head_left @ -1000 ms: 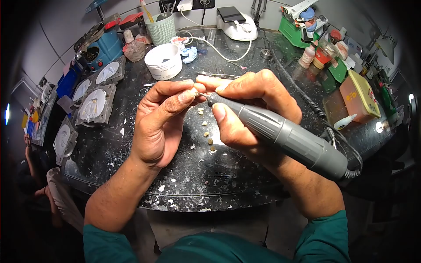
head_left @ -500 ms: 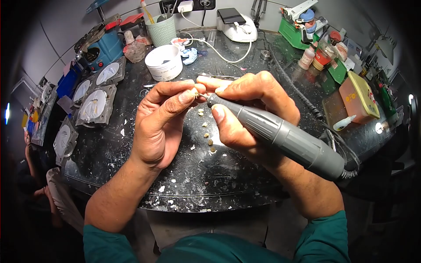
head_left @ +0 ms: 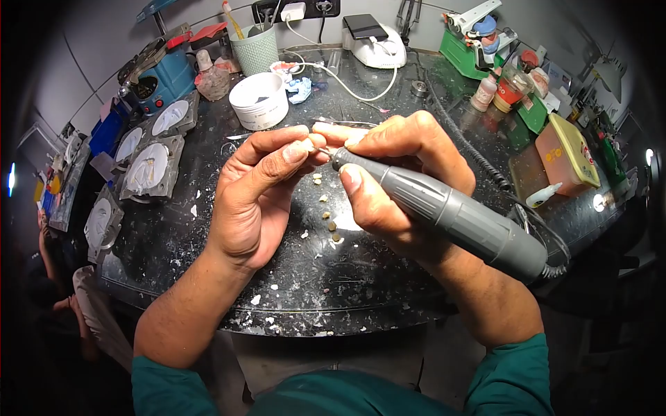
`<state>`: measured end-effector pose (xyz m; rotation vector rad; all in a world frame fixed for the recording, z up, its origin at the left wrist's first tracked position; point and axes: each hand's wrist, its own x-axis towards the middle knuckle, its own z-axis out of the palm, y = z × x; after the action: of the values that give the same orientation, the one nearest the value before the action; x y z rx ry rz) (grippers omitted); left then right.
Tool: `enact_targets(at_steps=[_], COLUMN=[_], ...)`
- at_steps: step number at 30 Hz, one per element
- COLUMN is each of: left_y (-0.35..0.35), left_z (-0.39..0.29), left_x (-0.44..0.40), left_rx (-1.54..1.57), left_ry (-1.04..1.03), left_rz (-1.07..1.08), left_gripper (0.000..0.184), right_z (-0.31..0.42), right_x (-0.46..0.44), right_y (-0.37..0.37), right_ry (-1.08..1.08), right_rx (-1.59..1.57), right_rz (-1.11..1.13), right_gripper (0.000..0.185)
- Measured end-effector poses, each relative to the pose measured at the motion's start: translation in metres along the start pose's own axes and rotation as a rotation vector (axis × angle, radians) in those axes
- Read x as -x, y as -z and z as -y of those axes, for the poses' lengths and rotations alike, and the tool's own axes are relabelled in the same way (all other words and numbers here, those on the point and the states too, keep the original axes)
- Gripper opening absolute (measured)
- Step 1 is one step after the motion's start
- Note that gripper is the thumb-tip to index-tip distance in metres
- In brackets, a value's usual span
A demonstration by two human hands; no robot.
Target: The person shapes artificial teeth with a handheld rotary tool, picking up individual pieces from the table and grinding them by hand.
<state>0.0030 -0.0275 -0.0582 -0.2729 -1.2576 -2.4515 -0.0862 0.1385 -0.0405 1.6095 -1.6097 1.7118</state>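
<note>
1. Drill (head_left: pixel 451 211): grey and thick-bodied, lying across the right hand (head_left: pixel 427 156), tail toward four o'clock. Probably the weightier item, and stiff; its ribs should resist slipping. Best steadied near the narrow nose.
2. Right-hand fingers: clamped around the drill's front, thumb on the near side.
3. Small pale piece (head_left: pixel 307 145): in the left hand (head_left: pixel 250 194), at about eleven o'clock from the view's middle. Likely light, hard and perhaps brittle; being tiny, it could slip, so pinch its sides, away from the bit (head_left: pixel 323 150).
4. Left-hand fingers: thumb and forefinger pinched on the piece; whether others support it, I cannot tell.
5. Bit: thin, pointing toward ten o'clock, beside the piece; contact is unclear.
6. Small lumps (head_left: pixel 332 226): strung along the bench (head_left: pixel 388 284), between five and six o'clock from the piece.
</note>
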Motion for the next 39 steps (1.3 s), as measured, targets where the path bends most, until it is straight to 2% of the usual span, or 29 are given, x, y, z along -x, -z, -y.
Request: enact_targets(at_steps=[21, 33, 36, 38, 39], left_y=[0.0006, -0.0003, 0.0009, 0.0008, 0.0007], left_z=[-0.0004, -0.0004, 0.0003, -0.0017, -0.0022], left_x=[0.0002, -0.0004, -0.0004, -0.0006, -0.0006], left_rx=[0.003, -0.026, -0.035, -0.001, 0.017], left_ry=[0.012, -0.003, 0.007, 0.033, 0.048], left_rz=[-0.015, -0.017, -0.026, -0.009, 0.0], left_gripper=[0.018, 0.018, 0.018, 0.019, 0.019], right_z=[-0.0016, -0.0037, -0.0024, -0.0101, -0.0064], right_x=[0.0012, -0.0006, -0.0004, -0.0022, -0.0034], right_y=[-0.0042, -0.0035, -0.0031, -0.0103, -0.0067], right_ry=[-0.046, 0.018, -0.033, 0.029, 0.037], right_rx=[0.029, 0.045, 0.056, -0.054, -0.078], right_rz=[-0.017, -0.023, -0.011, -0.141, -0.116], right_gripper=[0.019, 0.02, 0.019, 0.019, 0.018])
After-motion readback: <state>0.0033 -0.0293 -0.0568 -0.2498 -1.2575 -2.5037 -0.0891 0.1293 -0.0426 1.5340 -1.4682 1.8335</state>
